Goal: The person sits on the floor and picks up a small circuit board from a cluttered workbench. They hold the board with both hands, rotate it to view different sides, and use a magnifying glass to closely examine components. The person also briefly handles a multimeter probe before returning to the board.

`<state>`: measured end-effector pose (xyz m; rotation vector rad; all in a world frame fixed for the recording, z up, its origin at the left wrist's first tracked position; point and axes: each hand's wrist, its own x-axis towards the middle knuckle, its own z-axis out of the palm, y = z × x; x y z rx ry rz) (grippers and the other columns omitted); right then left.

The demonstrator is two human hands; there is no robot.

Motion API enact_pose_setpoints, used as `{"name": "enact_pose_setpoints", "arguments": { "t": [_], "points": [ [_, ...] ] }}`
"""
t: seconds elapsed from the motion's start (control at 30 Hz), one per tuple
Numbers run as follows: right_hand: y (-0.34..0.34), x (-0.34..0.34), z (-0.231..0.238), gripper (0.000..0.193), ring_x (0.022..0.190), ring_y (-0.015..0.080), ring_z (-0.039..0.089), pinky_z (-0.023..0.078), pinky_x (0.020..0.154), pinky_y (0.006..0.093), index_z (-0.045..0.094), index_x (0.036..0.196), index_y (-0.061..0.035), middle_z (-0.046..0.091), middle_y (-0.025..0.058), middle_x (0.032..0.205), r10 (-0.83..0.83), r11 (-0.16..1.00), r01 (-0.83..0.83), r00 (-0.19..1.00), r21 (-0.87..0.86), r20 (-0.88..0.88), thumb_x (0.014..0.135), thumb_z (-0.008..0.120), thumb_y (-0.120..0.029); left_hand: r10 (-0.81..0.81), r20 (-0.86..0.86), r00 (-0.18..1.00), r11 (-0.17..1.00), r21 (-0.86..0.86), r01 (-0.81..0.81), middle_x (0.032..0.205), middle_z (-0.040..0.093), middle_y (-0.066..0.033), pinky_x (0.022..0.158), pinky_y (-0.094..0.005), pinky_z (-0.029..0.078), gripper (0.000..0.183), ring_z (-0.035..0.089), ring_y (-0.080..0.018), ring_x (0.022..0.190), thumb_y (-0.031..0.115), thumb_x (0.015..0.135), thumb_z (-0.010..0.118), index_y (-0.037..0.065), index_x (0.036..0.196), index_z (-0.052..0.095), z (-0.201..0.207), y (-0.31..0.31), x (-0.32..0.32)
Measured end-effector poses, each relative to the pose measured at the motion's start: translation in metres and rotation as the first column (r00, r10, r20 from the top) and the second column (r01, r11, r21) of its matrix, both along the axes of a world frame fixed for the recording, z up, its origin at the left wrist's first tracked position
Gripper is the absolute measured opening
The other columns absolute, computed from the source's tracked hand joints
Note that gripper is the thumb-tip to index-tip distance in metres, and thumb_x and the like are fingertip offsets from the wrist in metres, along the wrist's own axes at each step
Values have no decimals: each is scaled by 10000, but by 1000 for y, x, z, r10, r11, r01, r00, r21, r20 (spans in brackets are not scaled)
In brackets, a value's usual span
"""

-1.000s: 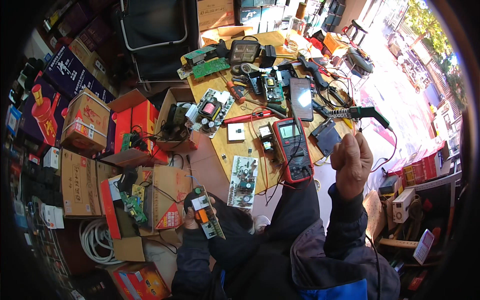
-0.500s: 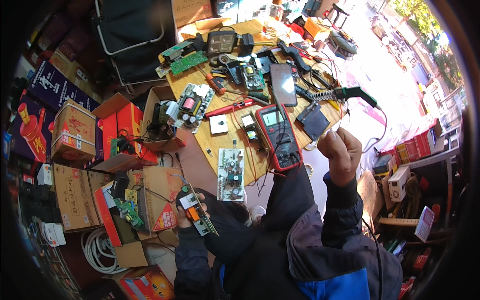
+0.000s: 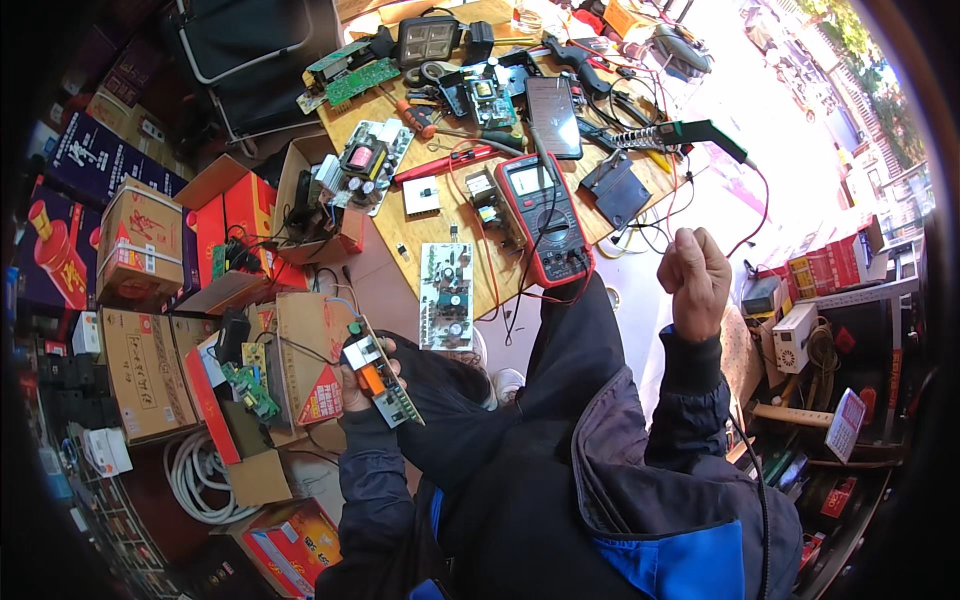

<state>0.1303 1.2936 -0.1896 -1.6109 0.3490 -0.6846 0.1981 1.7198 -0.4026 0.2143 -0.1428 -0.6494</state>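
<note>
In my left hand [image 3: 355, 388] is a narrow circuit board [image 3: 380, 382] with a white block and an orange component, tilted above my left thigh. My fingers wrap round its edge, and a wire runs from its top end. My right hand [image 3: 693, 283] is raised off the table's right front edge, fingers curled closed; whatever they may pinch is hidden. Nearest to it on the table are a black flat box [image 3: 617, 190] and a red multimeter [image 3: 545, 215]. A white circuit board [image 3: 446, 297] lies at the table's front edge.
The wooden table [image 3: 395, 225] also holds a smartphone [image 3: 553, 118], a soldering iron [image 3: 690, 133], a larger circuit board [image 3: 367, 165] and loose test leads. Open cardboard boxes [image 3: 150, 385] stand at my left. A crowded shelf [image 3: 850, 290] is at my right.
The view has tilted, so the table sits higher in the picture. My left hand still grips the board, now slightly higher. My right hand has turned, its fingers still closed.
</note>
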Motion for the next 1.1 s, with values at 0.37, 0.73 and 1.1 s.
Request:
{"name": "enact_pose_setpoints", "arguments": {
  "t": [0.37,0.73,1.1],
  "points": [
    [7,-12,-12,342,562,80,388,295,527,278,489,666,-54,473,-10,630,75,996,-75,997,48,-6,989,511,-163,171,127,977,962,194,-194,1365,518,-201,738,-472,604,754,651,-314,972,501,918,694,58,1456,406,-41,14,-2],
    [24,-11,-4,349,508,69,324,250,490,267,413,713,-82,393,-27,580,-3,996,-1,999,85,44,1036,533,-142,6,33,999,1000,-15,-6,1419,457,-247,818,-539,612,708,616,-357,1117,422,972,651,35,1488,358,-27,19,2],
    [24,-23,8,226,665,104,475,400,608,291,548,755,4,501,19,692,71,992,-70,997,-103,6,955,600,-87,-34,38,999,999,-26,34,1480,418,-194,896,-548,552,733,579,-353,1118,422,977,651,26,1503,331,-57,41,6]
  ]
}}
